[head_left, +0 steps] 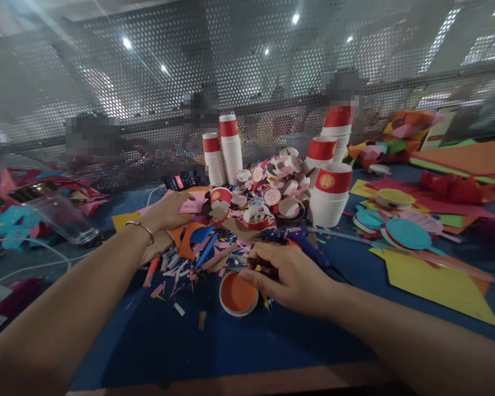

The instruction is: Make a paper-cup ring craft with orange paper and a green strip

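My left hand (172,210), with a metal bangle at the wrist, reaches to the pink paper (196,202) behind the scrap pile. Its fingers are stretched out over the paper's edge. In front of me sits a short round paper cup piece (238,294) with an orange inside and a white rim. My right hand (282,275) is at its upper right, fingers curled and thumb tip over the rim. What those fingers hold, if anything, is hidden. A blue glue gun (286,233) lies just behind the right hand. Paper scraps (181,269) and a blue pen-like stick (207,250) lie between the hands.
Stacked red-and-white paper cups (332,195) flank a heap of cut cup pieces (276,184). A glass bottle (61,214) leans at left, near a white cable. At right lie turquoise paper discs (406,233) and yellow paper (437,286). A perforated metal screen (247,66) stands behind.
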`<action>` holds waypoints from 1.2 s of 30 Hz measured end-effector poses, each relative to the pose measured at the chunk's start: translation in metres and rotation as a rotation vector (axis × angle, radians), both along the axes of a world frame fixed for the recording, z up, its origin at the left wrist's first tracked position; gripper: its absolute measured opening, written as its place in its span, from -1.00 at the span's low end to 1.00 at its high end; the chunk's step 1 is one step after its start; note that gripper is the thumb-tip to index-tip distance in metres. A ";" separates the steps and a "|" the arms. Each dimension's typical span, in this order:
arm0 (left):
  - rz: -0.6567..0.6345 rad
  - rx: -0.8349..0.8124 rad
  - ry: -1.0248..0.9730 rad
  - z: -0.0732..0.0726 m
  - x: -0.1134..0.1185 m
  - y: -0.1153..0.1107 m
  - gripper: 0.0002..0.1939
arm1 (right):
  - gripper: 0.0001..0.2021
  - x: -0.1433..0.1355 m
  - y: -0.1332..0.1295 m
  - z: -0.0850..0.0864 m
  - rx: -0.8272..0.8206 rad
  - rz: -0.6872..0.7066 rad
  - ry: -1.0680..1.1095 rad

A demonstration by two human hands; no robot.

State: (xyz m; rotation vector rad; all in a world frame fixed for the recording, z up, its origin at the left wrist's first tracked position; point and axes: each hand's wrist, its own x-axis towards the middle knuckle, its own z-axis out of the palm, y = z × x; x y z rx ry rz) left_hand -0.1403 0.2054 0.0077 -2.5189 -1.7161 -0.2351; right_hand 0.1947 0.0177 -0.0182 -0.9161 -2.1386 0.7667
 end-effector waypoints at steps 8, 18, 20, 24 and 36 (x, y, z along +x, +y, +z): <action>0.028 0.021 0.136 -0.006 0.002 0.017 -0.55 | -0.64 0.000 0.000 -0.002 -0.008 0.006 0.004; -0.038 0.072 0.242 0.005 -0.010 0.010 -0.64 | -0.64 0.002 -0.001 0.001 0.021 0.014 -0.006; -0.059 0.062 0.263 0.005 -0.010 0.006 -0.68 | -0.64 0.002 -0.001 0.000 0.030 0.015 -0.012; -0.067 0.042 0.289 0.000 -0.006 0.004 -0.71 | -0.64 0.001 0.000 0.000 0.020 0.012 -0.013; 0.088 -0.017 0.209 -0.001 0.010 0.008 -0.62 | -0.64 0.001 0.001 0.002 -0.003 0.004 -0.009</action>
